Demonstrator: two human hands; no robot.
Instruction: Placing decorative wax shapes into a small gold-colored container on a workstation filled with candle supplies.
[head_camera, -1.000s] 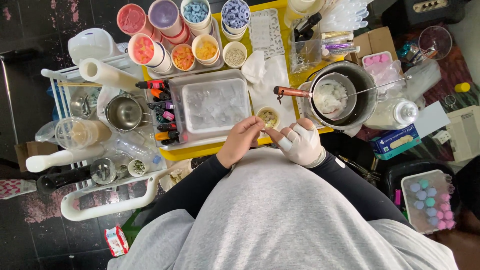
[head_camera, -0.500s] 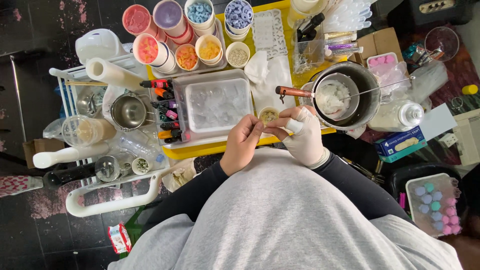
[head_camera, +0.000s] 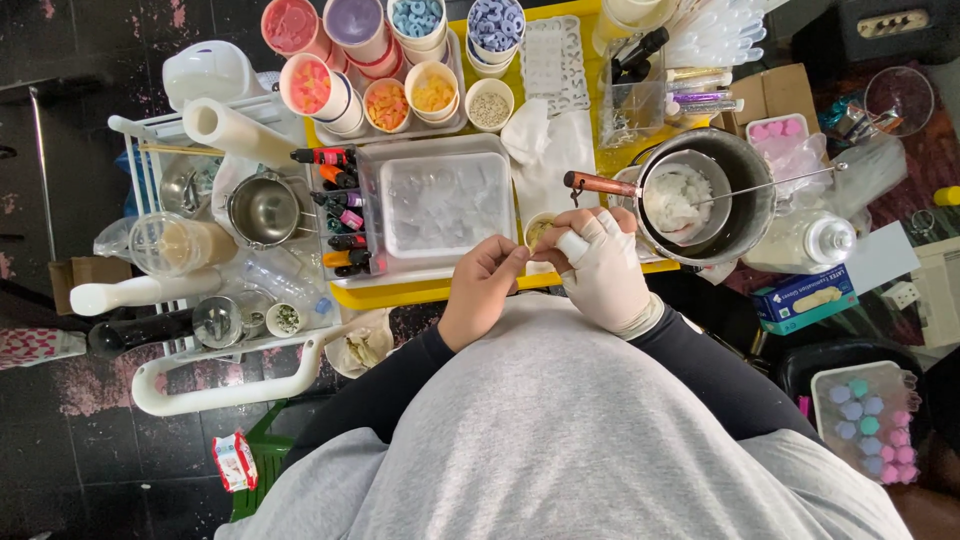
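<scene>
Left hand (head_camera: 482, 288) bare, fingers curled and pinched toward the right hand (head_camera: 600, 265), which wears a white glove; fingertips of both meeting over a small cup (head_camera: 540, 229) at the near edge of the yellow table (head_camera: 400, 295). Something small and white pinched in the gloved fingers, too small to tell what; exact grip of the bare hand hard to make out. Small cup holding something pale yellowish, just beside the clear plastic box (head_camera: 447, 205) with whitish pieces inside. To the right, a metal pot (head_camera: 745, 205) with a smaller pan (head_camera: 690, 195) set in it, white wax-like lumps within, copper handle (head_camera: 600, 184) pointing at the hands. Farther back, a tray of paper cups (head_camera: 390, 60): pink, purple, blue shapes, orange and yellow bits, pale grains. Row of small dye bottles (head_camera: 340, 215) left of the clear box. On the white cart (head_camera: 200, 385) to the left, a steel bowl (head_camera: 262, 208), a glass jar (head_camera: 180, 243), a paper roll (head_camera: 235, 130). White cloth (head_camera: 550, 150) behind the cup. Lower right, a tub of pastel pieces (head_camera: 870, 425) on the floor.
</scene>
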